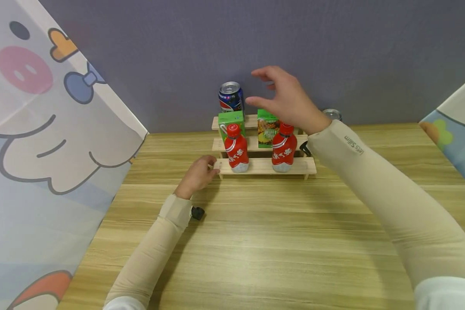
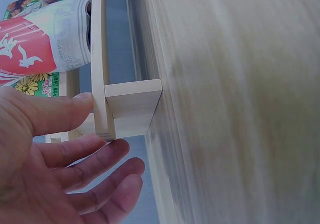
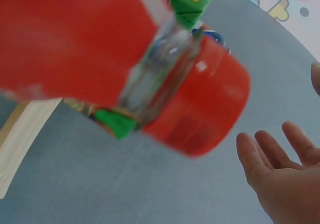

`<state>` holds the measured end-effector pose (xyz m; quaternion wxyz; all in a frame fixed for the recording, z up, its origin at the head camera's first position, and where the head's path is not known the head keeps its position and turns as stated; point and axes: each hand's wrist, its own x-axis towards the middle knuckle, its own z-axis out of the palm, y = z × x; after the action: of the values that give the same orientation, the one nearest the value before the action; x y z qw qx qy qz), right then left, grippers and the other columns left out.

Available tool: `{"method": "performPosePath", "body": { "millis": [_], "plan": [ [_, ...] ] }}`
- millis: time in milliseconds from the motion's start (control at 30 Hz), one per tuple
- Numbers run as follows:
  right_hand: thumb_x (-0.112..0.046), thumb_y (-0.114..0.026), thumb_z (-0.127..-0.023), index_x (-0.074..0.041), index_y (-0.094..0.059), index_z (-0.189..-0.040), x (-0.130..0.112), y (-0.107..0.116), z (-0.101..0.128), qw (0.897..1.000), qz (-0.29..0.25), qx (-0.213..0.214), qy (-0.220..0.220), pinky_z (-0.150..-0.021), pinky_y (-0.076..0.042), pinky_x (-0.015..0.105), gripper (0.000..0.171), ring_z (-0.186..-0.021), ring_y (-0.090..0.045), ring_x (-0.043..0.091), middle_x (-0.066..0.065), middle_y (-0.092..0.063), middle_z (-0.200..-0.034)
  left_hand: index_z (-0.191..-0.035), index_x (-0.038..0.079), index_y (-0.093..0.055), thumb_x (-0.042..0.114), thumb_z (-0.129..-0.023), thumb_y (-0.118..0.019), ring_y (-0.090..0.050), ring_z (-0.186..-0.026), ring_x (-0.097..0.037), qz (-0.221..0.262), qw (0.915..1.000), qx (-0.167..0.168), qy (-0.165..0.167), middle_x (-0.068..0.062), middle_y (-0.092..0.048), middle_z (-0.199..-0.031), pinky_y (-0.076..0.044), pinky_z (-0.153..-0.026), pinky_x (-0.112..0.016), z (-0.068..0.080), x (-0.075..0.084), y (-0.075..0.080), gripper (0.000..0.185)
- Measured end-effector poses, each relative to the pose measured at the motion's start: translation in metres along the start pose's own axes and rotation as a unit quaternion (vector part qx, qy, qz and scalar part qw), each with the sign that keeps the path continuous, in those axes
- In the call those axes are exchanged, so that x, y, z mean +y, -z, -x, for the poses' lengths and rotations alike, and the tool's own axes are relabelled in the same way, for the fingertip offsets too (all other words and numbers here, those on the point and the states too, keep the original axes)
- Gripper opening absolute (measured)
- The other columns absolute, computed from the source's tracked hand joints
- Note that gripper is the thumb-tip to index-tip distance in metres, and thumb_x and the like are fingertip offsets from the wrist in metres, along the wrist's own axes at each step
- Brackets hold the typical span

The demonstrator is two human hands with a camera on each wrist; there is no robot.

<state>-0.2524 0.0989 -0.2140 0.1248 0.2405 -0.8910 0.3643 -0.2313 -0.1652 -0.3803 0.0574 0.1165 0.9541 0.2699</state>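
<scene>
The three-step wooden rack [image 1: 265,165] stands near the far edge of the tabletop [image 1: 255,241], about midway along it, against the grey wall [image 1: 333,51]. The left hand [image 1: 196,175] rests at the left end of its lowest step; in the left wrist view the thumb [image 2: 60,115] presses that end from one side while the fingers [image 2: 95,156] lie nearly straight beneath it, so the hand touches the rack without closing round it. The right hand [image 1: 284,99] hovers above the top step with fingers spread and loose, holding nothing, just right of the blue soda can [image 1: 230,96]. On the lowest step stand two red bottles, the left bottle [image 1: 236,149] and the right bottle [image 1: 284,147]; behind them on the middle step sit two green juice cartons [image 1: 231,119]. A silver can top [image 1: 332,113] shows behind the right wrist
</scene>
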Motion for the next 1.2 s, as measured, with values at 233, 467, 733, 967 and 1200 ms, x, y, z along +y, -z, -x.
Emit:
{"method": "performPosePath", "body": {
  "millis": [233,467,733,967,1200],
  "plan": [
    [-0.047,-0.059,-0.073,-0.019,-0.038,-0.128,-0.010,-0.009,-0.010,1.000,0.001,-0.016,-0.017,-0.090,-0.033,0.025,0.065,-0.112,-0.038,0.012,-0.005,-0.037,-0.127,-0.117,0.002,-0.045,0.023,-0.083,-0.057,-0.052,-0.092,-0.022,0.001,1.0000,0.000,0.002,-0.010,-0.050,-0.110,-0.046,-0.072,-0.032,0.001,0.000,0.000,0.041],
    [-0.050,-0.056,-0.074,-0.022,-0.035,-0.129,-0.014,-0.019,-0.019,0.997,0.009,-0.044,-0.057,-0.091,-0.032,0.027,0.066,-0.114,-0.035,0.012,-0.006,-0.034,-0.129,-0.117,0.003,-0.045,0.023,-0.084,-0.057,-0.052,-0.092,-0.022,-0.002,1.0000,0.000,0.004,-0.010,-0.050,-0.110,-0.046,-0.073,-0.032,0.000,0.000,-0.001,0.040],
    [-0.051,-0.056,-0.075,-0.021,-0.032,-0.132,-0.016,-0.023,-0.029,0.993,0.031,-0.075,-0.086,-0.094,-0.028,0.030,0.069,-0.118,-0.028,0.011,-0.006,-0.031,-0.132,-0.116,0.003,-0.046,0.023,-0.083,-0.057,-0.052,-0.091,-0.022,-0.012,0.9999,0.004,0.001,-0.009,-0.050,-0.109,-0.045,-0.072,-0.032,-0.001,0.000,-0.001,0.040],
    [-0.050,-0.057,-0.075,-0.020,-0.030,-0.133,-0.016,-0.025,-0.037,0.989,0.050,-0.094,-0.100,-0.097,-0.024,0.030,0.070,-0.122,-0.023,0.010,-0.005,-0.028,-0.134,-0.116,0.004,-0.046,0.024,-0.083,-0.057,-0.052,-0.091,-0.021,-0.014,0.9999,0.005,0.002,-0.008,-0.050,-0.110,-0.045,-0.072,-0.032,-0.001,0.000,-0.001,0.040],
    [-0.050,-0.055,-0.076,-0.018,-0.029,-0.133,-0.012,-0.028,-0.046,0.985,0.070,-0.116,-0.106,-0.097,-0.024,0.030,0.070,-0.122,-0.023,0.012,-0.002,-0.029,-0.134,-0.117,0.004,-0.046,0.024,-0.083,-0.057,-0.052,-0.091,-0.022,-0.014,0.9999,0.003,0.004,-0.009,-0.050,-0.110,-0.045,-0.073,-0.032,0.000,-0.001,-0.001,0.041]
  ]
}}
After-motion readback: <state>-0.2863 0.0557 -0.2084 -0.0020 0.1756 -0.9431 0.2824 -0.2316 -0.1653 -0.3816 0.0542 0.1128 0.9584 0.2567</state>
